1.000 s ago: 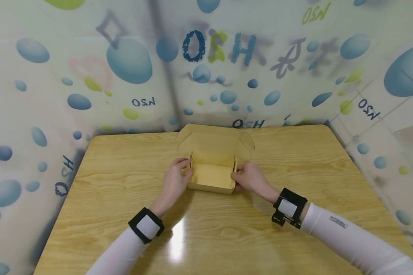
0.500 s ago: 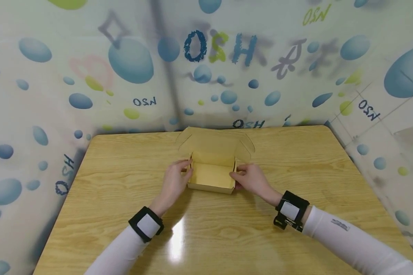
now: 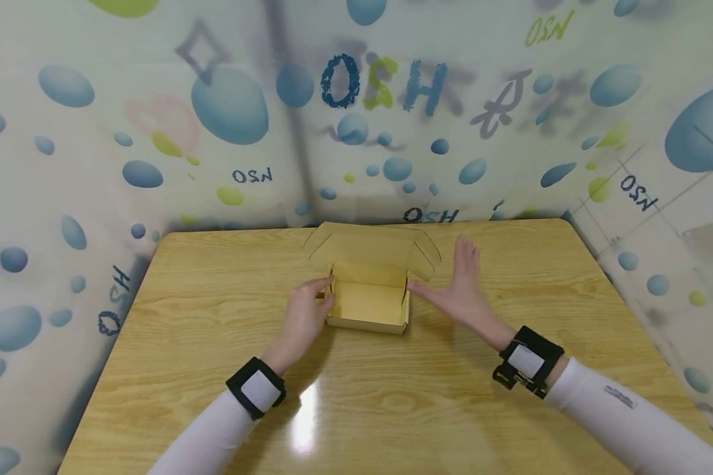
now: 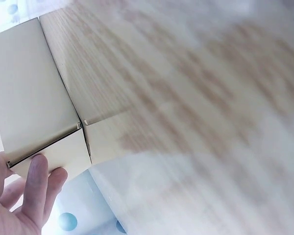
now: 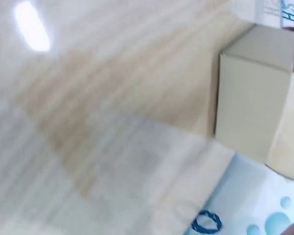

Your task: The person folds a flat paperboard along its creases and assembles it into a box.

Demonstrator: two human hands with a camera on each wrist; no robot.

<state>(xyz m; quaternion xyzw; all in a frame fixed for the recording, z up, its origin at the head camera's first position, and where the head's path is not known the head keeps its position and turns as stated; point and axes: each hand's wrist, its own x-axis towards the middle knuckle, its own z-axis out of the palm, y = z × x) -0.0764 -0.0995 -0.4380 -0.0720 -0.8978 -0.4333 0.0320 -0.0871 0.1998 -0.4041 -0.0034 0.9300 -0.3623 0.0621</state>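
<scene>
A small brown cardboard box [image 3: 365,325] stands on the wooden table with its lid [image 3: 374,243] raised at the back, side flaps spread. Nothing lies inside it. My left hand [image 3: 300,321] pinches the left side wall, thumb inside and fingers outside. In the left wrist view, fingertips [image 4: 36,171] press flat on that outer side panel. My right hand [image 3: 465,297] is spread beside the right wall, its fingers straight and pointing to the back, thumb tip right at the wall's top edge. The right wrist view has the box's right side panel [image 5: 252,105] at its right edge.
The wooden table [image 3: 356,402] stretches around the box on every side. Behind it hangs a pale backdrop [image 3: 481,72] printed with blue and green spots and letters. Black wrist straps [image 3: 255,388] sit over white sleeves.
My right hand has let go of the box's right wall, moved right and spread its fingers. The left hand keeps its hold, and the lid has leaned back slightly.
</scene>
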